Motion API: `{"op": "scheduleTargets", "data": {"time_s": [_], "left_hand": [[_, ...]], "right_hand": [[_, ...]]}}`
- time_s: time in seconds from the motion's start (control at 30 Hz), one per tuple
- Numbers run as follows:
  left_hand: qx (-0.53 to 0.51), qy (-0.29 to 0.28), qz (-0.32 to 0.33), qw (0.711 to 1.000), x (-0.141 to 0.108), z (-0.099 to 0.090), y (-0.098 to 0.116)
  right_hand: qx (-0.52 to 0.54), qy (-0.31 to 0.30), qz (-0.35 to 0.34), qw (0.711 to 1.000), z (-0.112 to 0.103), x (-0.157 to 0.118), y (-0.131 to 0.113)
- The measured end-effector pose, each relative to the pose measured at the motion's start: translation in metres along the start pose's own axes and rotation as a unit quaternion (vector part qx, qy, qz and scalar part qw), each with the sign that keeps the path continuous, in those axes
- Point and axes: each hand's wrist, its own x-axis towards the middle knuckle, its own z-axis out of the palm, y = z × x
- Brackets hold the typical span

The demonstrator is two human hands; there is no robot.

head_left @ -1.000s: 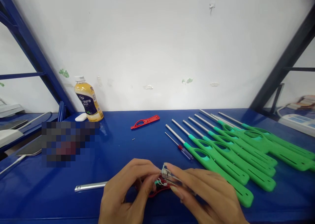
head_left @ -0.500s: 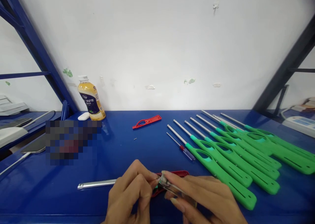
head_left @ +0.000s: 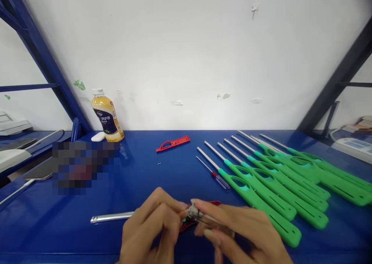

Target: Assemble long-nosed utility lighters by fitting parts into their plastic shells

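At the front middle, my right hand [head_left: 241, 231] grips a clear lighter fuel tank [head_left: 213, 223], its valve end pointing left. My left hand [head_left: 154, 225] is closed, fingertips pinched at that valve end; what lies between them is too small and hidden to make out. Beneath both hands lies a red lighter half-shell [head_left: 216, 203], mostly covered, with a bit of green part showing by the fingertips. A metal lighter tube [head_left: 112, 217] sticks out to the left from under my left hand.
Several green long-neck lighters [head_left: 261, 202] lie fanned out on the right beside a screwdriver [head_left: 219, 179]. Farther back are another red half-shell [head_left: 173, 143] and a tiny screw [head_left: 159, 163]. A drink bottle [head_left: 107, 117], a white case [head_left: 98, 136] and a phone [head_left: 39, 171] are at left.
The tank has shifted slightly in my right hand, and my left hand has moved a little left. Both hands stay together over the red half-shell.
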Motion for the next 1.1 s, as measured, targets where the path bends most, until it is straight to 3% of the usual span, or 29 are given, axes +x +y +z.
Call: {"op": "scheduleTargets", "data": {"time_s": [0.1, 0.2, 0.3, 0.43, 0.53, 0.83, 0.97, 1.1], "left_hand": [[0.019, -0.055, -0.037, 0.998, 0.015, -0.01, -0.005], [0.077, -0.091, -0.017, 0.993, 0.028, -0.016, -0.011], [0.115, -0.169, -0.005, 0.979, 0.036, -0.015, -0.014], [0.212, -0.304, 0.005, 0.929, 0.045, -0.008, -0.015], [0.287, -0.353, 0.051, 0.889, 0.049, -0.004, -0.019], [0.38, -0.371, 0.174, 0.829, 0.045, 0.003, -0.022], [0.413, -0.345, 0.2, 0.819, 0.033, 0.009, -0.019], [0.421, -0.326, 0.201, 0.822, 0.026, 0.002, -0.018]], "right_hand": [[-0.027, 0.05, 0.027, 0.998, 0.005, 0.004, 0.005], [-0.092, 0.076, 0.062, 0.991, 0.005, 0.006, 0.009], [-0.122, 0.076, 0.083, 0.986, 0.005, 0.005, 0.012], [-0.136, 0.061, 0.067, 0.987, 0.006, 0.005, 0.013], [-0.15, 0.054, 0.064, 0.985, 0.008, 0.005, 0.014], [-0.17, 0.043, 0.065, 0.982, 0.01, 0.003, 0.015], [-0.177, 0.042, 0.063, 0.981, 0.01, 0.004, 0.015], [-0.174, 0.035, 0.067, 0.982, 0.011, 0.005, 0.014]]}}
